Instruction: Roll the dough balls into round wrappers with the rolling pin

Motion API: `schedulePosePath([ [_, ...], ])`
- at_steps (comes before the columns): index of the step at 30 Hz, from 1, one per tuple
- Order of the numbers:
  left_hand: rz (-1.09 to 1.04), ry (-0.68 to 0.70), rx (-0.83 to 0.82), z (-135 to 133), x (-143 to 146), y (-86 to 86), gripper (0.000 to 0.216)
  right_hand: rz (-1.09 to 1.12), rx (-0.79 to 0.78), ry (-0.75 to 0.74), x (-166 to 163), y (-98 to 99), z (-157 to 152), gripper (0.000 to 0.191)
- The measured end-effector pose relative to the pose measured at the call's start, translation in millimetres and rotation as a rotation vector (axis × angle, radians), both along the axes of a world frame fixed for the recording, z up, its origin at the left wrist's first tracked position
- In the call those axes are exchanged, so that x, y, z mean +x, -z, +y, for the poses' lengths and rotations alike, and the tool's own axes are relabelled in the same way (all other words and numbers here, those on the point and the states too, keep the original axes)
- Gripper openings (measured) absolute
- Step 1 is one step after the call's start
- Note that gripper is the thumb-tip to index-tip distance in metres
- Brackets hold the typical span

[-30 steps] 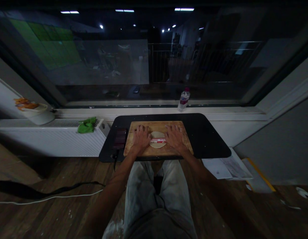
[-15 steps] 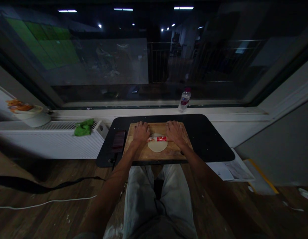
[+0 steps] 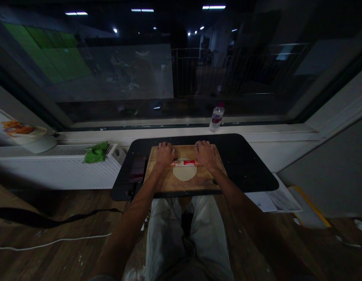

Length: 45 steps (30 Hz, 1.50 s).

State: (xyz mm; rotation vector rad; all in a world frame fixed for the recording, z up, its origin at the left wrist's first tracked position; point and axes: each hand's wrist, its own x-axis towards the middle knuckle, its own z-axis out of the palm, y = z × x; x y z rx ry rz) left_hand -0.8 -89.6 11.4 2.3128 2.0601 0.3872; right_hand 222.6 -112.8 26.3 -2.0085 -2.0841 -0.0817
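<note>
A rolling pin [image 3: 184,163] with a red and white label lies crosswise over a flat round sheet of pale dough [image 3: 184,174]. My left hand [image 3: 165,154] is closed over the pin's left end, with the fingers curled. At the opposite end, my right hand [image 3: 204,153] holds it the same way. The pin crosses the upper part of the dough. Under the dough lies a wooden cutting board [image 3: 169,185]. Both palms hide the ends of the pin.
The board rests on a black table [image 3: 245,164] against the windowsill. Left of the board lies a dark phone-like slab [image 3: 138,168]. A bottle [image 3: 216,117] stands on the sill. On the radiator [image 3: 81,168] are a green cloth [image 3: 97,152] and a pale tub [image 3: 38,141].
The pin has turned slightly under my hands, so more print on its label shows. Both hands keep their hold. The whole view has shifted a little.
</note>
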Motion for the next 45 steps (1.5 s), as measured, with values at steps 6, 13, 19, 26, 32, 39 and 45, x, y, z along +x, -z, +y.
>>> schedulePosePath([
  [6,0.022,-0.034,-0.051,-5,0,1.9,0.038,-0.034,-0.03,0.011,-3,5.0,-9,0.042],
  [13,0.008,-0.048,-0.11,-14,1,-0.8,0.046,-0.023,-0.03,0.019,-5,17.2,-17,0.047],
  [19,0.008,-0.035,-0.128,-18,2,-0.3,0.048,0.005,-0.014,0.033,-6,23.7,-27,0.049],
  [26,0.013,-0.023,-0.097,-32,4,-2.2,0.047,0.01,-0.045,0.046,-8,24.9,-39,0.053],
  [32,0.03,-0.014,-0.066,-48,2,1.0,0.044,-0.01,-0.043,0.049,-10,25.5,-49,0.054],
  [39,0.034,-0.009,0.019,-73,0,6.2,0.041,-0.027,0.022,0.02,-10,29.3,-64,0.051],
  [45,0.037,-0.005,0.066,-90,0,11.4,0.039,-0.031,0.031,0.007,-12,26.3,-79,0.048],
])
